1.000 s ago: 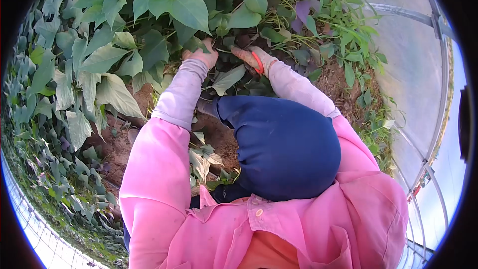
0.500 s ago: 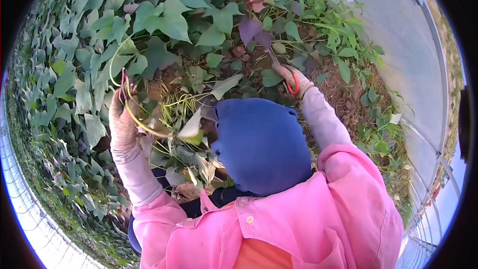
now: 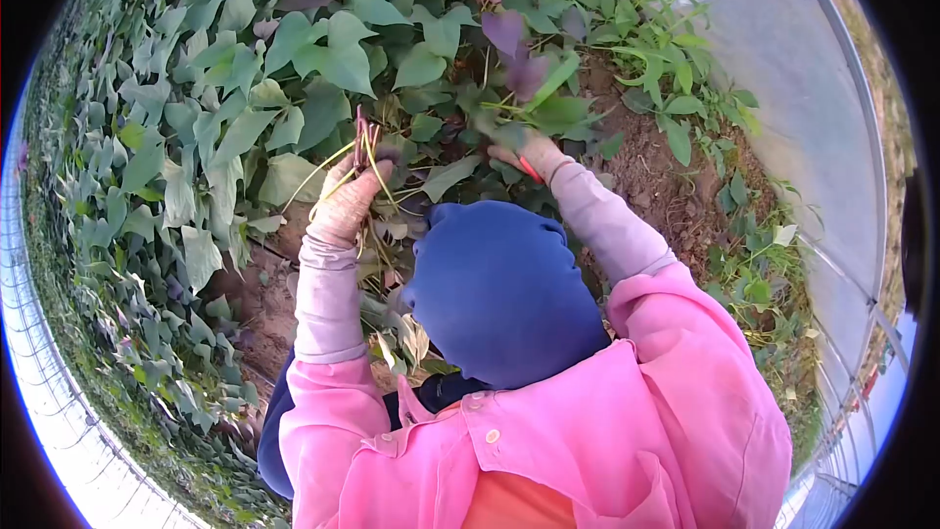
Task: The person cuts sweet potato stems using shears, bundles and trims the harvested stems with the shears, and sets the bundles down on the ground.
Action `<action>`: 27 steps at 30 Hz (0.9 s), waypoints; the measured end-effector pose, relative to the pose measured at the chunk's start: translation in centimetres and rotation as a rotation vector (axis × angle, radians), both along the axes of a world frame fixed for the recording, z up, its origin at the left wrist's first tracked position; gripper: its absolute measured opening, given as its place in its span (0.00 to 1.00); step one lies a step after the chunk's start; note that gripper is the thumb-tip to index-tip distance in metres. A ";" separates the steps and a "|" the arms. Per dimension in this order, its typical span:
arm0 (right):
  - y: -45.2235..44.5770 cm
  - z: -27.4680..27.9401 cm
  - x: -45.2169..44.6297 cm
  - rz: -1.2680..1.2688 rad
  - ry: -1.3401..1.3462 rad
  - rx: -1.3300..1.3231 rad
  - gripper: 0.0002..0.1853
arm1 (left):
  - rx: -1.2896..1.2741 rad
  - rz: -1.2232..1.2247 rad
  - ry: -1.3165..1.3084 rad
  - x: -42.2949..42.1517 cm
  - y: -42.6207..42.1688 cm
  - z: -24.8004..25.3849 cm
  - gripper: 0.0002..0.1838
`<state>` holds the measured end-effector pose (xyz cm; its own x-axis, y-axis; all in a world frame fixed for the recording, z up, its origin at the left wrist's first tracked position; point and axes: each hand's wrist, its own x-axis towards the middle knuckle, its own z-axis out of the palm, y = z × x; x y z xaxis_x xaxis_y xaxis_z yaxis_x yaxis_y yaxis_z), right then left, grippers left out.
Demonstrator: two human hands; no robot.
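Observation:
My left hand (image 3: 345, 198) is closed around a small bundle of vine stems (image 3: 364, 142), some purple-red and some yellow-green, with their ends standing up above the fingers. At the right, my right hand (image 3: 524, 159) is partly covered by leaves and closed on scissors, whose red handle (image 3: 530, 169) shows at the palm. Their blades are hidden among the foliage. Blurred green leaves (image 3: 560, 113) lie over and just above the fingers of that hand. Sweet-potato-like vines with heart-shaped leaves (image 3: 338, 54) surround both hands.
Brown soil (image 3: 658, 162) shows at the right of the bed, with grassy weeds (image 3: 676, 73) beside it. A translucent plastic sheet (image 3: 783, 88) on a metal frame (image 3: 852, 69) borders the right. Rounded blue cloth (image 3: 504, 294) fills the middle, below the hands.
My left hand has moved right and slightly up with the stems, and the long looped vine no longer arcs beside it. My right hand has shifted left; leaves now hide the scissor blades.

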<state>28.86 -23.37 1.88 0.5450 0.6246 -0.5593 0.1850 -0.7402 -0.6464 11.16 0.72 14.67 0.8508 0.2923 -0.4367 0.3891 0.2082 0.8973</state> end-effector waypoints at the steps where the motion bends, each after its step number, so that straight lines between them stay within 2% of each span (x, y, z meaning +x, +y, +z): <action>1: 0.3 -0.1 -0.2 0.059 -0.039 -0.059 0.28 | -0.261 0.063 -0.041 0.7 0.9 -5.3 0.16; 2: 0.6 -0.2 -0.4 0.117 -0.078 -0.119 0.28 | -0.524 0.125 -0.082 1.4 1.6 -9.8 0.19; 5: 1.6 0.4 -1.1 0.167 -0.128 -0.206 0.29 | 0.012 -0.238 0.331 5.8 -2.0 -6.8 0.26; 7: 2.1 1.9 -0.8 0.187 -0.100 -0.244 0.29 | 0.452 -0.470 0.287 7.0 -1.6 -12.8 0.34; 10: 1.4 1.3 0.1 0.132 -0.024 -0.146 0.26 | 0.519 -0.534 0.409 7.8 -2.1 -15.0 0.32; 11: 0.8 0.2 0.5 -0.002 0.138 -0.027 0.24 | 0.400 -0.397 0.413 6.9 -1.8 -16.2 0.28; 12: 0.5 -0.3 0.9 -0.138 0.299 0.091 0.22 | 0.422 -0.455 0.399 6.6 -1.4 -17.0 0.27; 14: 0.0 -0.5 2.6 0.045 0.365 0.047 0.27 | 0.466 -0.574 0.366 6.3 -0.3 -18.3 0.25; 16: -0.1 -1.8 3.0 -0.067 0.540 0.008 0.27 | 0.410 -0.537 0.287 5.4 0.0 -19.0 0.20; 18: 0.0 -2.1 3.0 -0.145 0.636 0.025 0.26 | 0.294 -0.471 0.365 6.0 -0.6 -15.4 0.18; 19: 0.4 -2.0 3.0 -0.162 0.646 0.062 0.25 | 0.140 -0.290 0.391 6.1 -1.5 -12.8 0.20; 22: 1.2 -1.0 2.8 -0.244 0.676 0.064 0.24 | 0.273 -0.385 0.374 5.9 -0.8 -13.6 0.22; 25: 2.2 0.6 2.8 -0.341 0.753 -0.002 0.25 | 0.196 -0.365 0.490 6.2 -1.1 -12.4 0.22; 26: 2.7 1.0 2.9 -0.374 0.786 -0.023 0.26 | 0.159 -0.356 0.450 6.2 -1.1 -13.4 0.25; 27: 2.9 1.1 2.8 -0.376 0.802 0.063 0.28 | 0.122 -0.346 0.413 6.0 -1.0 -15.1 0.28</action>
<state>31.61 -20.42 3.02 0.1785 0.5259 -0.8316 -0.5893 -0.6197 -0.5184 17.14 -0.26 -0.38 0.6711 0.0952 -0.7352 0.7413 -0.0905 0.6650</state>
